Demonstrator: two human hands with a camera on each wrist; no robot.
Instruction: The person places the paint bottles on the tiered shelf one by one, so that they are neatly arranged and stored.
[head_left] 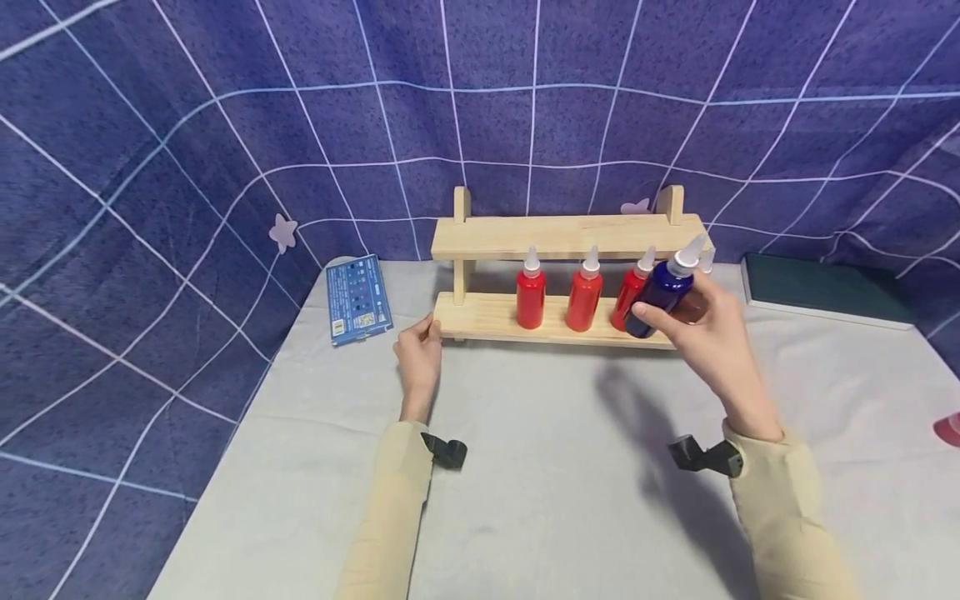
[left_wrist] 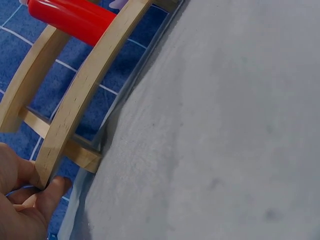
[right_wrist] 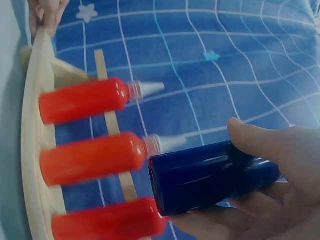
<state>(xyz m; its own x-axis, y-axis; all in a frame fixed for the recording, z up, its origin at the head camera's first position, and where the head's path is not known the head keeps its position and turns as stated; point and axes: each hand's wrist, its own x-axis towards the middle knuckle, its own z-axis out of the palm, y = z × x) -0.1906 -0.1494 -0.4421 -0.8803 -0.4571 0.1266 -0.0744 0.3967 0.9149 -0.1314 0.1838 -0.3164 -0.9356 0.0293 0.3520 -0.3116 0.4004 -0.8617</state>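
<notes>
My right hand [head_left: 716, 333] holds a dark blue squeeze bottle [head_left: 663, 292] with a white nozzle, tilted, in front of the right part of a two-tier wooden rack [head_left: 570, 237]. In the right wrist view the thumb lies on one side of the blue bottle [right_wrist: 210, 175], the fingers on the other. My left hand [head_left: 418, 358] pinches the left end of the rack's lower shelf [left_wrist: 80, 105]. Red squeeze bottles [head_left: 530, 300] stand upright in a row on that shelf. Behind my right hand another white nozzle [head_left: 707, 260] shows; its bottle is mostly hidden.
Left of the rack lies a blue printed card or packet [head_left: 358, 300]. A dark green book [head_left: 821, 287] lies to the right, by the grid-patterned curtain [head_left: 495, 125]. A red object [head_left: 949, 429] is cut off at the right edge of the white tabletop [head_left: 525, 467].
</notes>
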